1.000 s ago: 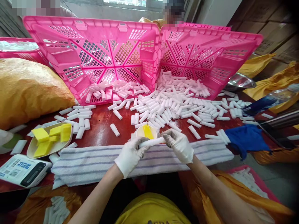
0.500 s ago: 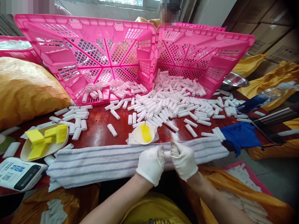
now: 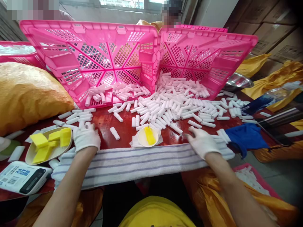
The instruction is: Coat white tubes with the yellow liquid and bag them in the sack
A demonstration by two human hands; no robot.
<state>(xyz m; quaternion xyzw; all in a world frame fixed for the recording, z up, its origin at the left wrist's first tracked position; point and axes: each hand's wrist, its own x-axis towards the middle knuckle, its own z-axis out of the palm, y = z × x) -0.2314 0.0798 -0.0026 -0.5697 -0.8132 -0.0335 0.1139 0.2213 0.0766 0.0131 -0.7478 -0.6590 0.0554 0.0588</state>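
My left hand (image 3: 86, 137), in a white glove, reaches over the small group of white tubes (image 3: 85, 116) at the left; its fingertips overlap them, and whether it grips one is hidden. My right hand (image 3: 200, 140), also gloved, is over the striped towel's (image 3: 142, 162) right part, fingers apart, with nothing seen between them. Between the hands, a small white cup (image 3: 141, 138) holds a yellow sponge piece (image 3: 149, 135). Beyond it lies a large pile of white tubes (image 3: 163, 107). A dish (image 3: 52, 155) of yellow sponge blocks (image 3: 39, 140) is left of my left hand.
Two pink baskets (image 3: 113, 67) lie tipped behind the pile. A yellow sack (image 3: 30, 94) and a white device (image 3: 23, 178) are at the left. On the right are a blue cloth (image 3: 247, 136), a bottle (image 3: 270, 97) and a metal bowl (image 3: 239, 81). A person (image 3: 171, 14) is behind.
My hands were together over the towel with a white tube between them. They have moved apart, left to the small tube group and right outward, and the tube no longer shows between them.
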